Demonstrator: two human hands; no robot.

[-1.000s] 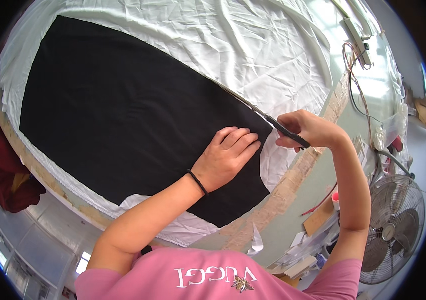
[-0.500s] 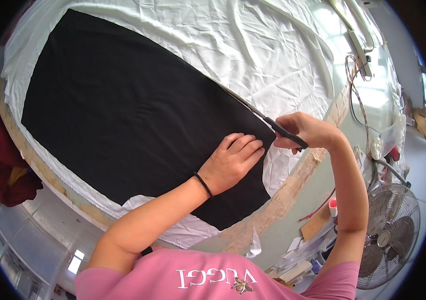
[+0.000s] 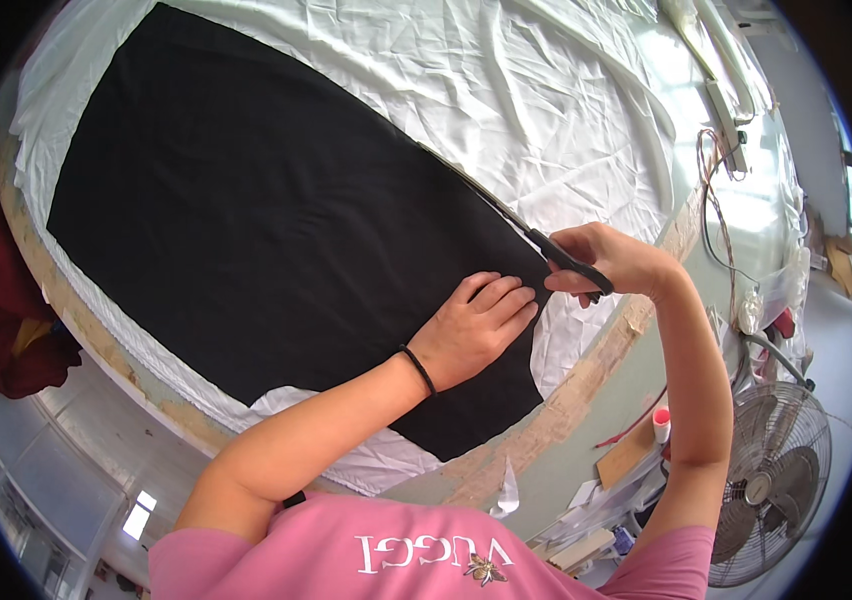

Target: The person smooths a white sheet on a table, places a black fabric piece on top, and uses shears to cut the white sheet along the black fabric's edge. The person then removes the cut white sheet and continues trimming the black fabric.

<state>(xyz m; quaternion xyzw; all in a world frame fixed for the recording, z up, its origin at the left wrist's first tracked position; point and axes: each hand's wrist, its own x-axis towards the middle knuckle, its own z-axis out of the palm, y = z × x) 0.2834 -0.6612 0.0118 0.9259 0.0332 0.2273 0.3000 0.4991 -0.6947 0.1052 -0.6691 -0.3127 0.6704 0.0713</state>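
Currently, in the head view, the black fabric (image 3: 256, 200) lies spread over the white cloth (image 3: 536, 110) on the table; the left hand (image 3: 476, 325) rests palm down near its right end, fingers extended and only slightly spread, gripping nothing; the right hand (image 3: 601, 262) is closed around the handles of the scissors (image 3: 548, 247), whose blades lie along the fabric's upper-right edge; the white cloth lies beside that edge, so a dipping blade could nick it; light pressure from the left palm might let the fabric creep and the edge waver; the left fingertips, near the handles, could get pinched if either hand slipped.
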